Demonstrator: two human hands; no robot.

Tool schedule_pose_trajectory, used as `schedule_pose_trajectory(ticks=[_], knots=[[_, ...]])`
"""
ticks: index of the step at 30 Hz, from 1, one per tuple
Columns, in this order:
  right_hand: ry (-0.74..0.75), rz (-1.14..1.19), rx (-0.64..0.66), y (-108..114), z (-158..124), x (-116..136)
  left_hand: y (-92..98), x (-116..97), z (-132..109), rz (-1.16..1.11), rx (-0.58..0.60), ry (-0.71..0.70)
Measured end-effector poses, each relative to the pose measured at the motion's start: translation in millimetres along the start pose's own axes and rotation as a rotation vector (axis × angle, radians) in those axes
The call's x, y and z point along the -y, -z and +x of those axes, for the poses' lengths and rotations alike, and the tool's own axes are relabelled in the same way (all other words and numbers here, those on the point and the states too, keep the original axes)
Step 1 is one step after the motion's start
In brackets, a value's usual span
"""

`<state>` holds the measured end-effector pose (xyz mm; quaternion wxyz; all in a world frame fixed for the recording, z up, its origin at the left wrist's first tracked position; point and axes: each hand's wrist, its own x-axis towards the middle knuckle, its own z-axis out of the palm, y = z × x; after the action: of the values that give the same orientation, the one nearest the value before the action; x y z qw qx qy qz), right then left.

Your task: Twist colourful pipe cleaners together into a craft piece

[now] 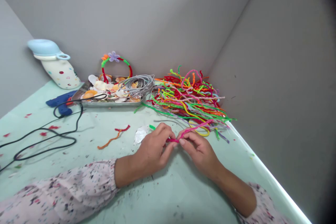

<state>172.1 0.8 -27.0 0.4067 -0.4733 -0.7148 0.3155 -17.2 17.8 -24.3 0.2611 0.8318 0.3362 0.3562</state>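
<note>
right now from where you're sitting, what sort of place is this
Probably a craft workspace: there's a heap of colourful pipe cleaners, a metal tray holding shells, and what looks like a blue glue gun.

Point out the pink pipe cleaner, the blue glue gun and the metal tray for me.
Pink pipe cleaner (195,128): head view, on its loose length.
Blue glue gun (60,100): head view, on its body.
Metal tray (115,104): head view, on its front wall.
</note>
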Motion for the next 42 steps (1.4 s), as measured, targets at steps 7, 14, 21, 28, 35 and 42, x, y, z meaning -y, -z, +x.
schedule_pose_trajectory(ticks=[7,14,21,28,35,42], knots=[[0.029,-0.026,-0.007,-0.1,1.3,6.3,0.3,0.6,-0.5,0.053,0.033,-0.027],[-0.012,0.048,0.061,0.1,1.0,8.2,1.3,-0.5,-1.5,0.06,0.035,-0.09],[0.014,0.001,-0.019,0.5,0.9,7.8,1.1,0.6,-0.2,-0.002,-0.005,-0.03],[0.27,-0.231,-0.223,0.6,0.1,5.1,1.7,-0.7,2.0,-0.08,-0.072,0.015],[0.409,-0.329,-0.211,0.3,-0.1,5.7,4.4,-2.3,1.9,-0.095,-0.058,0.016],[0.461,-0.339,-0.218,-0.1,1.5,6.2,2.7,-1.4,0.5,-0.096,-0.041,0.004]])
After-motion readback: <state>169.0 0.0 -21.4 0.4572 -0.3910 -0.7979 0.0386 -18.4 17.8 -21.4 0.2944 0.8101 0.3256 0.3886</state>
